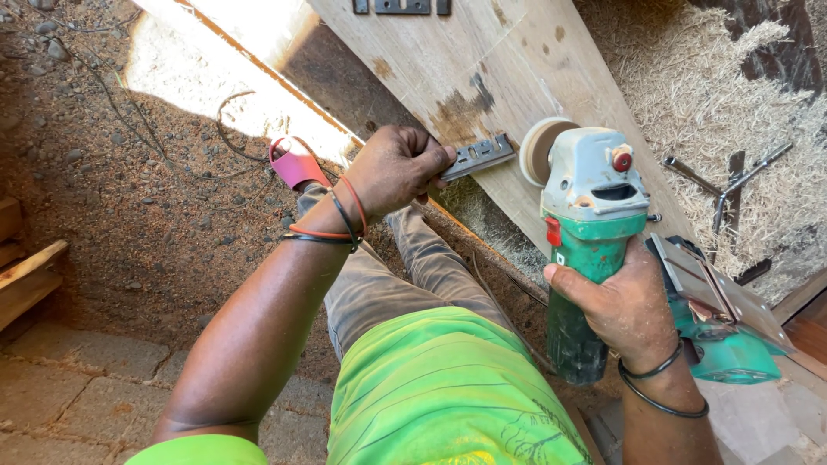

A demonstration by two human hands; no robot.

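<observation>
My left hand (pixel 398 168) pinches the planer blade (pixel 479 157) flat on the plank (pixel 517 60), right hand (pixel 622 306) clenching the angle grinder (pixel 586 224); disc could nick fingertips.

Dirt floor (pixel 146 215) w/ pebbles under me, paving bricks (pixel 77 387) nearer, straw heap (pixel 715 95) on my right, hard sun patch (pixel 198 77) up top.

hard daylight falls from above and ahead of the left hand (pixel 398 170), blowing out a patch of ground (pixel 198 77) to near white. beside it the dirt lies in deep shadow. the grinder (pixel 590 224) in the right hand (pixel 622 306) is sharp and evenly lit. edges bow slightly; focus holds throughout.
</observation>
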